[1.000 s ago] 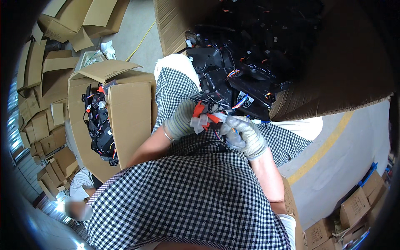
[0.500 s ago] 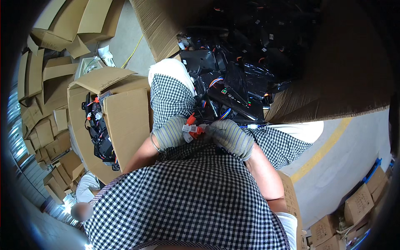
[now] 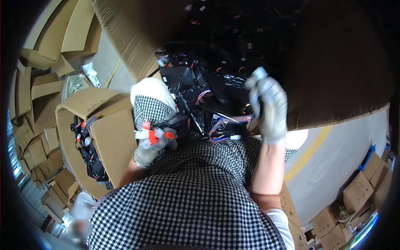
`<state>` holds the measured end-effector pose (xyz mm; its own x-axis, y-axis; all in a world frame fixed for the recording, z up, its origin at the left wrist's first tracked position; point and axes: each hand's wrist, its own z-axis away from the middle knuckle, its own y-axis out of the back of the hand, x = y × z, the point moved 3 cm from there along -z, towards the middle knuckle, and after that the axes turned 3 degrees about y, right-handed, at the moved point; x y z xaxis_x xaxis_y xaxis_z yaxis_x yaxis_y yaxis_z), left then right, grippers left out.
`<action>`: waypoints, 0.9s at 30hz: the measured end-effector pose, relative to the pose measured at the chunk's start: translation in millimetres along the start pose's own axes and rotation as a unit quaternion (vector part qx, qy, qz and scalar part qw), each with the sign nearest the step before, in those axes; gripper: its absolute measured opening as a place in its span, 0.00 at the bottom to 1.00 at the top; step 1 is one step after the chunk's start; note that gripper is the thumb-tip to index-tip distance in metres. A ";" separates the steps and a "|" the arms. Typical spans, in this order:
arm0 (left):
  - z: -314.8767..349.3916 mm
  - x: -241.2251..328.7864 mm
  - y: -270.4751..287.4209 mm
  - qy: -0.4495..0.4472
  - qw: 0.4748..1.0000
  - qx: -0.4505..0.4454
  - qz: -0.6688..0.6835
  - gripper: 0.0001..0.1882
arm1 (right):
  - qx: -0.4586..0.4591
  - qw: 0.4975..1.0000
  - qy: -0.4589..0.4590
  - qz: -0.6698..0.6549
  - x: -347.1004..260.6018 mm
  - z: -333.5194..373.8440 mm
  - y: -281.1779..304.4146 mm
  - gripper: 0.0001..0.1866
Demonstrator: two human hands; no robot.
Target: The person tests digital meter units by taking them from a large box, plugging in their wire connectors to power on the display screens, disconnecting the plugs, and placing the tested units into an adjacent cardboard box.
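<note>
My left hand (image 3: 146, 153), in a grey striped work glove, is closed around a red cable connector (image 3: 156, 136) with white tags and dark leads, at lap height. My right hand (image 3: 273, 110), gloved too, is raised over the right part of the large open carton, its fingers pinched on a small pale piece (image 3: 259, 73). Motion blurs that piece, so its kind cannot be told. In front of me the carton holds black plastic devices (image 3: 178, 78), several in shiny wrap, with coloured wires (image 3: 202, 96) between them.
The large carton's wall (image 3: 121, 33) rises ahead, its inside deep in shadow. At my left stands a smaller open carton (image 3: 113, 132) with black parts and red connectors. Stacked boxes (image 3: 43, 137) line the far left; more boxes (image 3: 358, 191) sit right, past a yellow floor line (image 3: 310, 152).
My hands, together at the connector before, have parted. The right has risen and gone right with the pale piece; the left has shifted left and slightly down with the connector.
</note>
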<state>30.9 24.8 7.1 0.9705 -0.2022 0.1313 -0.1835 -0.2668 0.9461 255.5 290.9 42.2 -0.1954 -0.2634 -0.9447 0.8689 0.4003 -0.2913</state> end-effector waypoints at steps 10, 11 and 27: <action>-25.0 -1.2 -8.5 0.498 0.567 -0.023 0.655 0.19 | 0.251 0.957 -0.087 -0.118 119.2 -170.1 139.7 0.22; -32.8 2.5 -3.0 0.491 0.586 -0.022 0.644 0.19 | 0.224 0.953 -0.094 -0.180 120.4 -172.7 137.9 0.25; -66.1 12.4 7.9 0.089 0.986 0.012 0.141 0.09 | 0.244 0.956 0.160 0.030 -27.6 -25.1 13.7 0.13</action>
<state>51.8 82.4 35.7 0.8919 -0.1035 0.4402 -0.4518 -0.2465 0.8574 261.4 325.7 60.5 -0.2005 0.0593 -0.9779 0.9762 -0.0720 -0.2045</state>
